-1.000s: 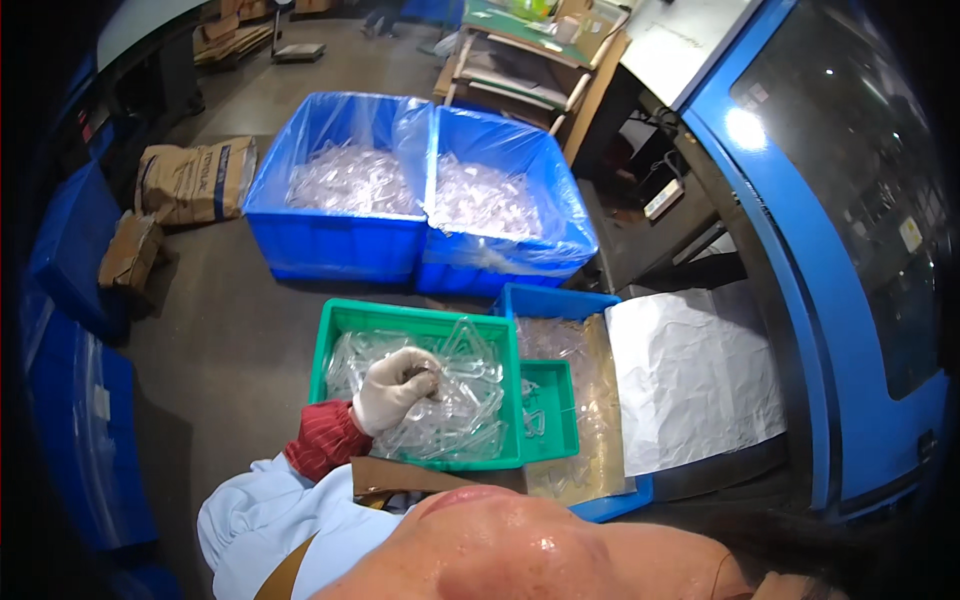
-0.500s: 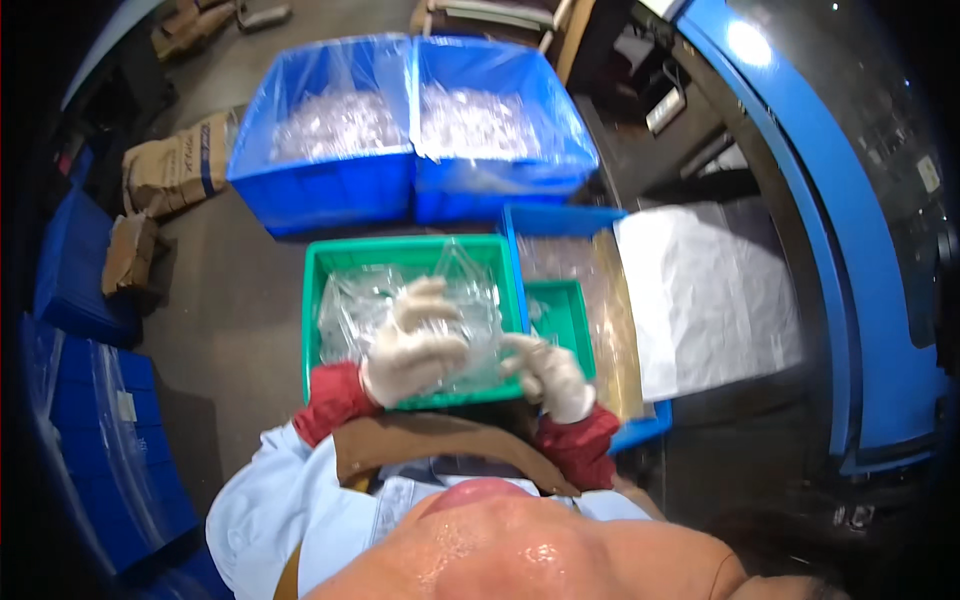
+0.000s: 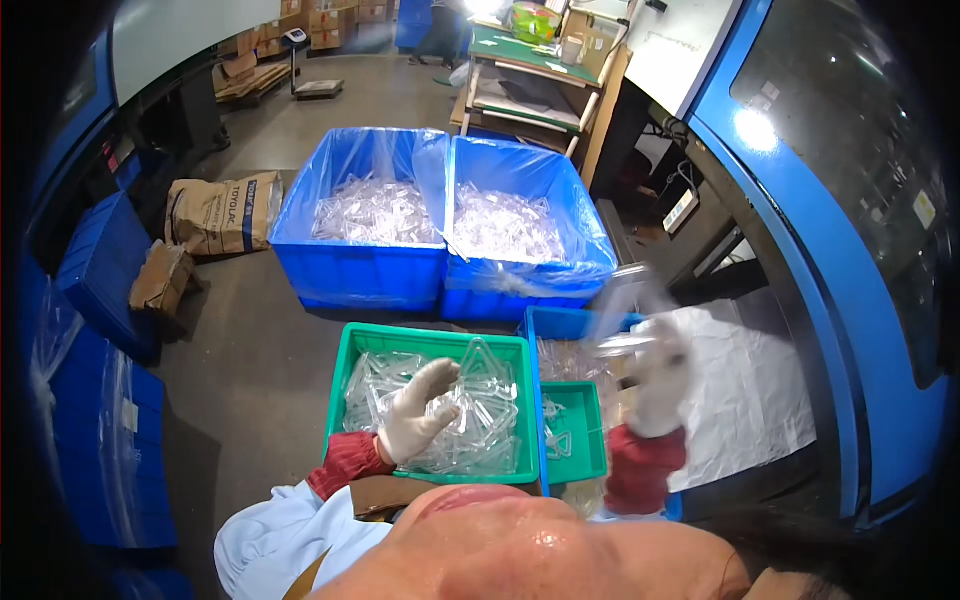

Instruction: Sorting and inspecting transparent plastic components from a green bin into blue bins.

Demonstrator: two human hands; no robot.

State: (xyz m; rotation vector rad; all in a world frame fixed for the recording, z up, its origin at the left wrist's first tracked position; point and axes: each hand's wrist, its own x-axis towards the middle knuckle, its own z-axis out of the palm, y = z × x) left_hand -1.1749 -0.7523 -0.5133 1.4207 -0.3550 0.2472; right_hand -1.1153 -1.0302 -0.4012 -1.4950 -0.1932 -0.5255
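My left hand (image 3: 418, 415), in a white glove, hovers over the green tray (image 3: 345, 400) with its fingers apart and nothing in them. Clear plastic triangular frames (image 3: 470, 425) fill that tray in a jumbled heap. Off to the right, my gloved right hand (image 3: 660, 385) is raised and blurred by motion. It grips a clear plastic piece (image 3: 632, 300), too smeared to show its exact shape, above the blue bin and near the white sheet. A smaller green tray (image 3: 590, 430) between the hands holds a few clear pieces.
Two blue bins (image 3: 360, 275) lined with film stand ahead, heaped with clear pieces. A shallow blue bin (image 3: 534, 325) lies under the small tray. A white sheet (image 3: 750, 390) lies to the right, beside a blue machine (image 3: 800, 200). A brown sack (image 3: 220, 215) and stacked blue crates (image 3: 90, 430) are left.
My right hand has swung from the green tray's edge out to the right, carrying a clear plastic piece. My left hand remains over the tray. The view has tilted up, showing more of the room.
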